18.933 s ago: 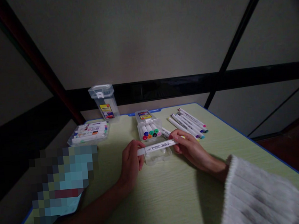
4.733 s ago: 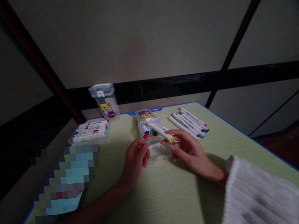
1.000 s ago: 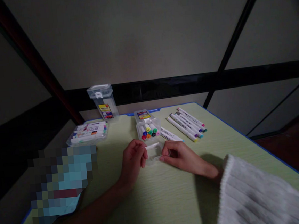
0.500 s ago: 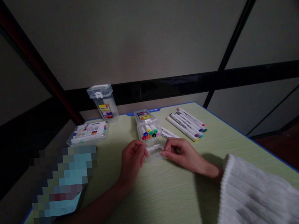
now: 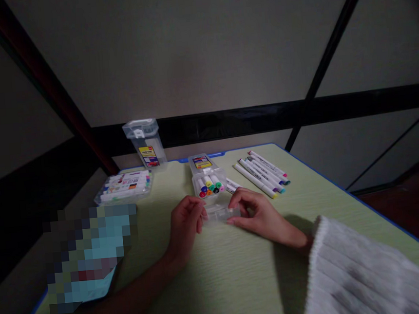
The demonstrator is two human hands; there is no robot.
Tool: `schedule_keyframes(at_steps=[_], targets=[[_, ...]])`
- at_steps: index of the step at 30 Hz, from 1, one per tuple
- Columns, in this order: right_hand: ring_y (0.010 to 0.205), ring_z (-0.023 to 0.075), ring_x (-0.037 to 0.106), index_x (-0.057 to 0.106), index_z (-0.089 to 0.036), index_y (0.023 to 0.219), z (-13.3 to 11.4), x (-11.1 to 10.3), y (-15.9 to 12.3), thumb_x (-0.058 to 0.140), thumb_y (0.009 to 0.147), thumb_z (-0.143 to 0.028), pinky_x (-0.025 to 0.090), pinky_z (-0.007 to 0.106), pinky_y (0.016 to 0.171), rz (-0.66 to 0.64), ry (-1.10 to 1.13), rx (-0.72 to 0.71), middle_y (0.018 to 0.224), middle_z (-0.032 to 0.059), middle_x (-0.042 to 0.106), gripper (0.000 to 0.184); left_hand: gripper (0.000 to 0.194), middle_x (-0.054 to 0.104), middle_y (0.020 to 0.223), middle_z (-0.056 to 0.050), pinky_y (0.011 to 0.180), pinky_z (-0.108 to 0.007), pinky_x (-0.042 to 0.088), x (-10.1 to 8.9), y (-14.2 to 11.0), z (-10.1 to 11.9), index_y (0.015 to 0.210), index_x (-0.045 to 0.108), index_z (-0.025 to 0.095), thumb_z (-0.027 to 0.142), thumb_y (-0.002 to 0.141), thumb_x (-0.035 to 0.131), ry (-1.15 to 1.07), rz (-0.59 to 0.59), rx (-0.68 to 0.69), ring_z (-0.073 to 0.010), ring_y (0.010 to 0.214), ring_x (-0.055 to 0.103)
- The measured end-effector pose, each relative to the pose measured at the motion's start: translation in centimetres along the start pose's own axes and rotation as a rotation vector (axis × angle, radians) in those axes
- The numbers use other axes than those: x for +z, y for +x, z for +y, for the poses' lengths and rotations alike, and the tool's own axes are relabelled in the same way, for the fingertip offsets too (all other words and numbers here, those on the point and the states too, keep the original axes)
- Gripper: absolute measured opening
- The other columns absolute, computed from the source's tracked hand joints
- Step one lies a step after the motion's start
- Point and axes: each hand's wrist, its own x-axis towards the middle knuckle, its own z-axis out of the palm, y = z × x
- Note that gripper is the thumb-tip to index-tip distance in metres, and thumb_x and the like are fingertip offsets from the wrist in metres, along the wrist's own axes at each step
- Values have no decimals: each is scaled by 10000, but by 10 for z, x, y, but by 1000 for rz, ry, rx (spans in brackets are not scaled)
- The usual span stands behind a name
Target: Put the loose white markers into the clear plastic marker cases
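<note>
dim panelled wall (image 5: 193,51) at the back, crossed by a dark glossy band. pale green table (image 5: 241,271) beneath, blue-edged. pixelated object (image 5: 97,255) on the left side, blue-green, identity not readable; set off to one side, so it likely leaves room for the arms.

left hand (image 5: 186,222) and right hand (image 5: 255,216) meet mid-table, both in a light grasp on one see-through plastic piece (image 5: 218,213), perhaps a lid. left fingertips pinch its near-left end; right thumb and fingers span the other. gripping by the ends probably steadies it and lets it be turned. whether it touches the table, cannot tell.

standing case (image 5: 148,145) upright at the back left, lid on. flat case (image 5: 99,198) of markers lies before it. both well apart from the hands, presumably parked.

lying case (image 5: 201,162) just beyond the piece, on its side, mouth toward the wearer; capped ends (image 5: 209,187) face out, so colours read easily.

row of loose markers (image 5: 264,174) on the right, roughly parallel, likely for picking singly. smaller bunch (image 5: 233,184) beside the lying case, partly hidden by the right hand.
</note>
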Motion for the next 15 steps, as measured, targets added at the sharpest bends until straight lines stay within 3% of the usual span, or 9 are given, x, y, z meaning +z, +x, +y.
schedule_keyframes(at_steps=[6,10,15], targets=[[739,167,483,483,-195,851,4,0,0,725,663,-326,404,267,589,-14,-160,-65,853,38,517,333,145,508,500,79,331,-143,203,0,0,-2,714,519,149,271,676,588,-38,16,11,-8,325,325],[705,152,488,458,-196,890,6,1,-1,632,754,-255,415,270,590,14,-132,-27,858,41,517,229,154,513,520,80,335,-147,204,0,0,-1,730,518,157,267,664,603,-34,15,-1,-9,332,324],[678,152,495,467,-189,928,9,1,-3,635,753,-317,410,273,571,64,-111,18,816,35,543,273,171,488,539,84,339,-150,206,-1,-2,0,731,516,164,286,657,610,-29,9,24,-9,343,322]])
